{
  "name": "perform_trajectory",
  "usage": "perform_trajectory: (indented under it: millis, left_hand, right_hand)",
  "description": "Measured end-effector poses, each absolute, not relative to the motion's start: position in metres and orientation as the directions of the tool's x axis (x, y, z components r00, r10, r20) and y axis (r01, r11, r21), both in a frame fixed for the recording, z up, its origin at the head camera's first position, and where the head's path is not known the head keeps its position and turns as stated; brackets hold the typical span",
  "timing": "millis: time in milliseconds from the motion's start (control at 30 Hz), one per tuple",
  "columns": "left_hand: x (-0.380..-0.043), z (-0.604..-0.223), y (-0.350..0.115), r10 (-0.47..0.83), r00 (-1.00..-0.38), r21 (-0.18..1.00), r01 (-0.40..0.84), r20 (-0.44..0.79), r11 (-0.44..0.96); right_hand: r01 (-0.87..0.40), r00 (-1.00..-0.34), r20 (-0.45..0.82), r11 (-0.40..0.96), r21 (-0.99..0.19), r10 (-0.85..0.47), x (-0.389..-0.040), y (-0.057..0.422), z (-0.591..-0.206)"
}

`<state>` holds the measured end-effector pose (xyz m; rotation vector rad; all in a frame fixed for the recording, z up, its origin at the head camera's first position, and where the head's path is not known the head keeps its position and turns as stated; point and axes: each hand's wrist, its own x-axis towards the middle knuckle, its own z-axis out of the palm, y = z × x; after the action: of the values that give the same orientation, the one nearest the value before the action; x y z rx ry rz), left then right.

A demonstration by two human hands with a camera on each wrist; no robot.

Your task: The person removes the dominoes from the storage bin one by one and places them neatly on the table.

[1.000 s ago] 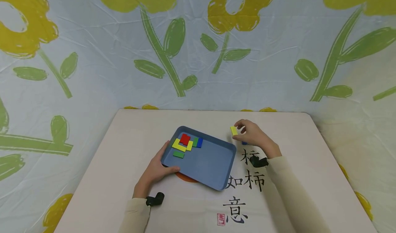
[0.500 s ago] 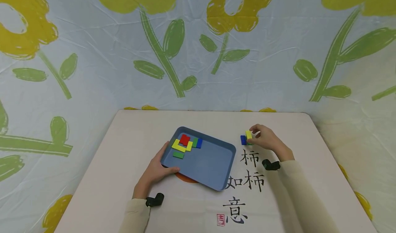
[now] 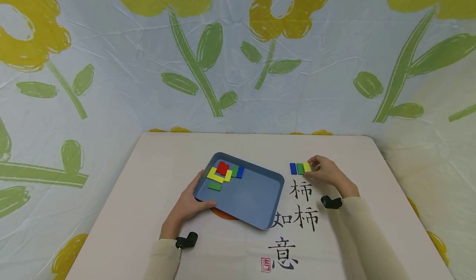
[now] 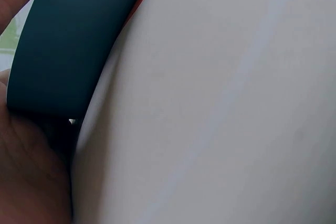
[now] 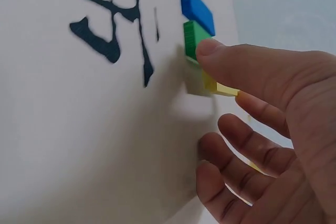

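Observation:
My right hand pinches a small yellow rectangular block between thumb and fingertips, right beside a green block. A blue block lies left of the green one, so the three form a short row. In the right wrist view the thumb covers part of the yellow block, close over the table. My left hand grips the blue-grey tray at its left end, thumb along the near rim. The left wrist view has the tray's dark side wall against the palm.
Several red, yellow, green and blue blocks lie in the tray's left part, some overlapping. The white table cover bears black brush characters and a red seal print. A flower-printed curtain hangs behind the table.
My right hand has carried the yellow block rightward past the blue and green blocks, then lowered it to the row's right end. The left hand and tray stay put.

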<state>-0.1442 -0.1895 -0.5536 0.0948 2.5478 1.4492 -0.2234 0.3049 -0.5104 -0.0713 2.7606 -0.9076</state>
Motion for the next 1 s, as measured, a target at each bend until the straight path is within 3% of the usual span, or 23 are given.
perform_trajectory:
  millis: [1000]
  left_hand:
    - [-0.143,-0.553,-0.19,0.148,-0.976,0.854,-0.061,-0.159,0.516]
  right_hand:
    - [0.038,-0.972,-0.21,0.823,-0.567,-0.1,-0.224,0.305,-0.515]
